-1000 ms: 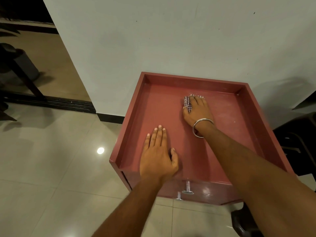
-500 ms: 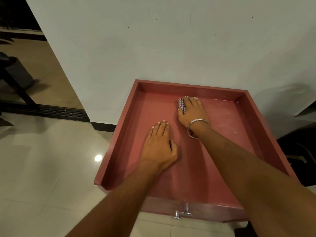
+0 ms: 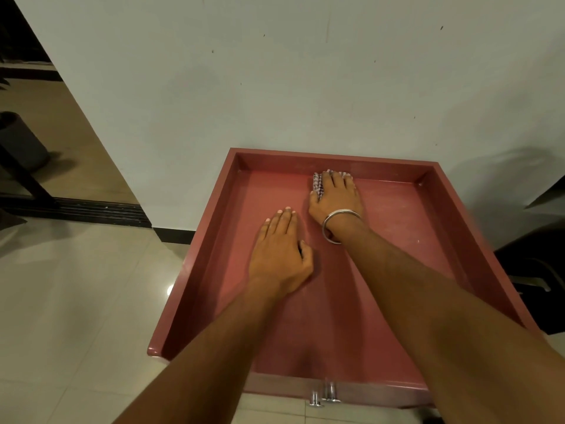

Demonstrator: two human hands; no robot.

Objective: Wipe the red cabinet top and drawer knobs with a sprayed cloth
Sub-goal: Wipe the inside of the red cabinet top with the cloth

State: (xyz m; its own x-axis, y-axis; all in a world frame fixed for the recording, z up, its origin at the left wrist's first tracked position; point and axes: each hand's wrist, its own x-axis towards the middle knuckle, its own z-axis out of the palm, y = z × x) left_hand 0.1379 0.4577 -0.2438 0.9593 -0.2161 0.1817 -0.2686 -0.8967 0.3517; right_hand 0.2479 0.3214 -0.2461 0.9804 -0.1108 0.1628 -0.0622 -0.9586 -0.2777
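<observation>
Right fingers [image 3: 334,186]: flat and together, pressing down on the cloth, tips just short of the far rim.
Left fingers [image 3: 282,223]: flat and together on the bare red surface, holding nothing, apparently bracing.
Cloth [image 3: 318,186]: small checked bundle pinned under the right hand [image 3: 336,200]; only its left edge and far tip visible, long axis running near to far.
Left hand [image 3: 279,255]: nearer than the right hand and just to its left, thumb tucked to the right.
Bangle [image 3: 341,224]: silver, loose on the right wrist, resting near the surface.
Cabinet top [image 3: 397,240]: red recessed panel with raised rims left, far and right; pale specks toward the right side.
Key relation: cloth at the far middle, so unwiped-looking panel lies mostly right of the fingers and back toward the near edge; right hand already on the cloth and the likelier one to sweep.
Drawer knobs [image 3: 325,393]: two metal knobs below the near edge, well apart from the cloth, nearer the forearms than either hand.
Progress, as a judgement: top wipe under way, knobs not yet reached.
Wall [image 3: 305,87]: pale, directly behind the far rim.
</observation>
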